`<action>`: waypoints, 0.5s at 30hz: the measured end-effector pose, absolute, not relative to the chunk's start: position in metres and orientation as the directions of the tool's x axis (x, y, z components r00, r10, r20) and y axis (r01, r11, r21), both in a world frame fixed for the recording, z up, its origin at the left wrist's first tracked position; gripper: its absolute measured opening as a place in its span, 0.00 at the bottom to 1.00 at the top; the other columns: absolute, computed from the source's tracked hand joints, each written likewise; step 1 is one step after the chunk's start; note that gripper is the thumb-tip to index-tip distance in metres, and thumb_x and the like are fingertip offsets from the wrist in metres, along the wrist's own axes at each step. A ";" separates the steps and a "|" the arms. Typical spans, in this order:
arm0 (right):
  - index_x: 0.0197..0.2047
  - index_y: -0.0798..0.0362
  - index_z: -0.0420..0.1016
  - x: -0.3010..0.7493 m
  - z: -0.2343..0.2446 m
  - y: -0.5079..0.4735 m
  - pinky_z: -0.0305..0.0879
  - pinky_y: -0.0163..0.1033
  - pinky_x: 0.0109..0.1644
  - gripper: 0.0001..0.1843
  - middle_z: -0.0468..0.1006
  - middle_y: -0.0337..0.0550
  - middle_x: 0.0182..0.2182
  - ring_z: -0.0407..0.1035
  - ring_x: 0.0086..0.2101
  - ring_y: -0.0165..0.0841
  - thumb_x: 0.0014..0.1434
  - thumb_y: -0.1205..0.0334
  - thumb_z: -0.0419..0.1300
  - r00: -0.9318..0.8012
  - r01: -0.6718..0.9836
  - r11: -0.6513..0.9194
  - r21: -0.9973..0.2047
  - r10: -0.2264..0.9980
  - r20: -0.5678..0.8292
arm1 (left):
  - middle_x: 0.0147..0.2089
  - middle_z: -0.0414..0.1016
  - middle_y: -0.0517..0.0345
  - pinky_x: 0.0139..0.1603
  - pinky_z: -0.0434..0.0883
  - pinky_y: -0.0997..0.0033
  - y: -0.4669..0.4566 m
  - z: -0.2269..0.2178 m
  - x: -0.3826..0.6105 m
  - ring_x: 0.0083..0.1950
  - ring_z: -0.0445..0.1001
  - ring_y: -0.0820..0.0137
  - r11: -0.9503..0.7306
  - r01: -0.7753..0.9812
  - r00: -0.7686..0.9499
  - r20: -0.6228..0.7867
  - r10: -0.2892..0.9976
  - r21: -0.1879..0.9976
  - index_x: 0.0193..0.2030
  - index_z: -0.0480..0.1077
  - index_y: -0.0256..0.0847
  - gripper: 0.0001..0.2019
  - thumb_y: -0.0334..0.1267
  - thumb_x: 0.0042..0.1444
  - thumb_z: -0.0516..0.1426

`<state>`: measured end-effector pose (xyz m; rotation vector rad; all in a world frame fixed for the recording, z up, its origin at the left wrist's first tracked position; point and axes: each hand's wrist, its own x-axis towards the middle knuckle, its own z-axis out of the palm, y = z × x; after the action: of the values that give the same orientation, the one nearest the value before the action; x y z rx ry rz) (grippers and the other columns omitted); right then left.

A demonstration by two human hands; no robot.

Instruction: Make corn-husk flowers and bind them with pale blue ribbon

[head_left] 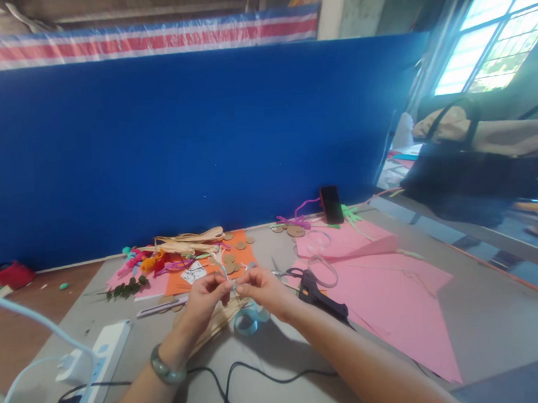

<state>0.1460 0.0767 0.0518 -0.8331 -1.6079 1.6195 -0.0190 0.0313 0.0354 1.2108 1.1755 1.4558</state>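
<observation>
Fingertips of my left hand [209, 293] and my right hand [261, 288] meet in a pinch above the table. Between them is a small bundle of pale strands [219, 260], its loose ends fanning upward from my left fingers. Something pale blue shows at the pinch, too small to make out clearly. My right thumb and forefinger close on this same spot. Just below the hands lies a light blue ribbon roll [246, 322]. Flat straw-coloured strips [217, 327] lie beneath my left hand, partly hidden. A bangle [165, 367] circles my left wrist.
Right of my hands lie a black glue gun [320, 298], scissors [288, 273] and pink sheets [379, 286]. Leftward are a utility knife [162, 306] and a power strip [95, 376]. A phone [331, 204] leans against the blue partition [192, 139]. Black cables [271, 381] cross the front.
</observation>
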 end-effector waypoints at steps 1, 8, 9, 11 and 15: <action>0.28 0.55 0.72 0.146 0.051 0.077 0.55 0.33 0.30 0.09 0.70 0.34 0.23 0.60 0.24 0.26 0.47 0.59 0.65 -0.538 -0.027 0.042 -0.999 0.842 0.050 | 0.19 0.64 0.65 0.29 0.60 0.75 0.031 0.036 -0.019 0.22 0.62 0.76 -0.170 -0.037 -0.142 0.163 0.976 0.985 0.22 0.68 0.38 0.12 0.41 0.48 0.64; 0.25 0.55 0.72 0.140 0.044 0.073 0.59 0.35 0.33 0.05 0.71 0.36 0.22 0.63 0.26 0.28 0.49 0.63 0.62 -0.465 -0.039 0.229 -0.973 0.857 0.220 | 0.20 0.65 0.65 0.27 0.62 0.75 0.030 0.038 -0.012 0.23 0.63 0.75 -0.213 0.051 -0.238 0.219 0.946 0.976 0.24 0.68 0.39 0.11 0.43 0.50 0.62; 0.25 0.55 0.72 0.139 0.045 0.072 0.59 0.34 0.33 0.05 0.71 0.37 0.22 0.63 0.26 0.28 0.50 0.63 0.62 -0.455 -0.033 0.258 -0.966 0.856 0.244 | 0.20 0.65 0.65 0.27 0.62 0.76 0.029 0.038 -0.011 0.23 0.63 0.75 -0.215 0.064 -0.250 0.224 0.942 0.975 0.25 0.68 0.39 0.11 0.43 0.50 0.62; 0.25 0.55 0.71 0.139 0.046 0.068 0.58 0.34 0.30 0.06 0.71 0.37 0.22 0.63 0.24 0.28 0.51 0.63 0.61 -0.436 0.005 0.334 -0.943 0.849 0.298 | 0.21 0.65 0.65 0.27 0.62 0.76 0.029 0.035 -0.010 0.23 0.64 0.75 -0.220 0.101 -0.274 0.240 0.931 0.970 0.25 0.68 0.39 0.11 0.43 0.50 0.62; 0.25 0.54 0.72 0.142 0.045 0.063 0.57 0.33 0.29 0.09 0.71 0.38 0.21 0.63 0.24 0.28 0.56 0.63 0.59 -0.413 0.130 0.579 -0.805 0.770 0.487 | 0.21 0.66 0.66 0.26 0.63 0.76 0.028 0.029 -0.005 0.22 0.65 0.76 -0.218 0.138 -0.336 0.253 0.907 0.966 0.26 0.68 0.39 0.12 0.44 0.49 0.63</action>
<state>0.1419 0.0632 0.0450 -0.7267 -1.8834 0.8686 -0.0053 0.0280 0.0294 1.2737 1.4257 1.6162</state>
